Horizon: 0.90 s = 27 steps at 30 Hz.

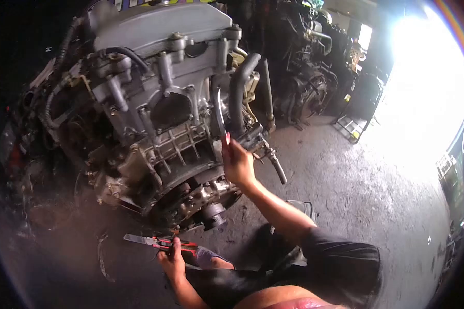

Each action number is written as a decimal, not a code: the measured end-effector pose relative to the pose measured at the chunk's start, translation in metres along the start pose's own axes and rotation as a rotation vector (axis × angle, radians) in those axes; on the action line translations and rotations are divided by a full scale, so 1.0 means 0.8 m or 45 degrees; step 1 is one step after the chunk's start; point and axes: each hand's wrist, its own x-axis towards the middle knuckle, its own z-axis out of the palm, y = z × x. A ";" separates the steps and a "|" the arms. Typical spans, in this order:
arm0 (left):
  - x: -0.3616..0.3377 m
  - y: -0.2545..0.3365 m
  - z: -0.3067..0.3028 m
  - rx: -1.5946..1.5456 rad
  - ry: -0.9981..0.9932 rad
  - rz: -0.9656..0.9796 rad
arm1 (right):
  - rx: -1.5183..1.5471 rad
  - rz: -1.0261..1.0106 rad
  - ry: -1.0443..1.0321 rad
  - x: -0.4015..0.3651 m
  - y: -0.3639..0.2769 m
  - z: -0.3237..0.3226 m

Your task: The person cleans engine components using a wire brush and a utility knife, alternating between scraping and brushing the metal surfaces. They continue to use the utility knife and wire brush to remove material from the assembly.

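My left hand (174,263) is low in front of the engine, wrapped round a utility knife (178,245) with a red and black handle. Its blade is out and points left. My right hand (238,164) is raised to the engine's right side, fingers closed, beside a thick black hose (238,92). A bit of red shows at its fingertips, and a thin, shiny curved strip (219,110) rises just above them. Whether the hand holds that strip cannot be made out. The large grey engine (175,110) stands upright before me, with a round hub (213,215) at its lower end.
Another dark engine (309,92) stands at the back right. Near it a metal frame (351,129) rests on the rough, stained floor (340,190). Bright light pours through an opening on the right. Dark machinery parts crowd the left side.
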 end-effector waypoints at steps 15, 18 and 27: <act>0.010 0.006 0.018 0.243 0.131 -0.093 | 0.149 -0.025 0.120 -0.013 0.010 0.010; 0.017 -0.029 0.010 0.545 0.240 -0.093 | 0.255 0.037 0.115 -0.003 -0.006 0.020; 0.017 0.006 0.032 0.246 0.070 -0.128 | 0.110 -0.112 0.104 -0.003 0.038 0.000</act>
